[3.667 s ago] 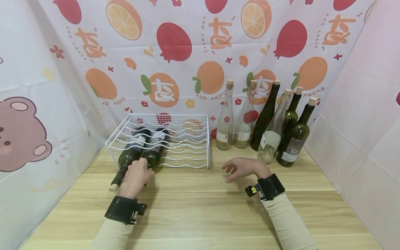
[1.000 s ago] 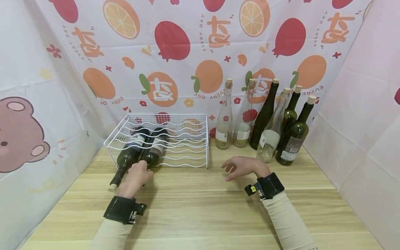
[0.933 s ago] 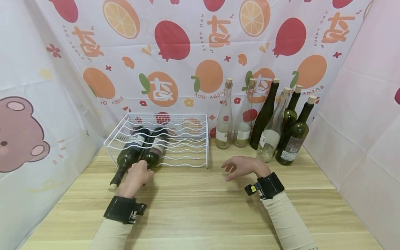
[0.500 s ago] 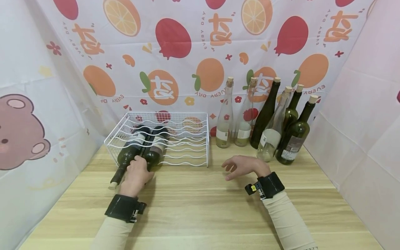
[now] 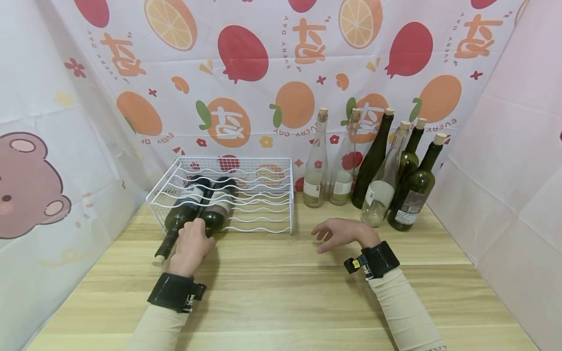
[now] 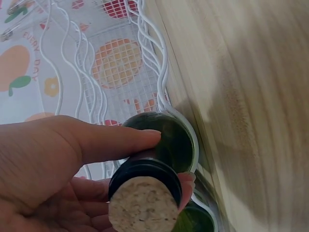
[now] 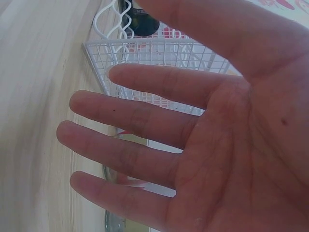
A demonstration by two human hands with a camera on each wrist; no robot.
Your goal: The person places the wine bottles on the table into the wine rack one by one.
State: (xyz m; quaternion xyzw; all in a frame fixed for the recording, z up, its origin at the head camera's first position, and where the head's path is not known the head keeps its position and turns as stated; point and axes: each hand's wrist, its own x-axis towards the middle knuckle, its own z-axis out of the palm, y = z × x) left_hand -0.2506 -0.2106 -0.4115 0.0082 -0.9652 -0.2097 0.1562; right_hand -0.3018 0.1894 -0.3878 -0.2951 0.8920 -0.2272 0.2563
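Note:
My left hand (image 5: 191,246) grips a dark green wine bottle (image 5: 213,222) by its neck. That bottle lies in a white wire rack (image 5: 291,204), base toward the back, with its neck mostly hidden under the hand in the head view. Its cork (image 6: 144,205) faces the left wrist camera, and thumb and fingers wrap the neck just behind it. To the left, a second dark wine bottle (image 5: 177,219) lies in the rack with its corked neck sticking out in front. My right hand (image 5: 342,233) hovers over the table, fingers relaxed, holding nothing.
Several corked bottles stand upright at the back right: clear ones such as this bottle (image 5: 313,187), and green ones such as this bottle (image 5: 412,195). They are close behind the right hand. A fruit-print curtain (image 5: 263,112) hangs behind the wood-grain table (image 5: 281,302).
The bottle in my left hand has turned a little, so its label shows differently. The left hand's fingers shifted slightly on the neck. My right hand has stayed in place.

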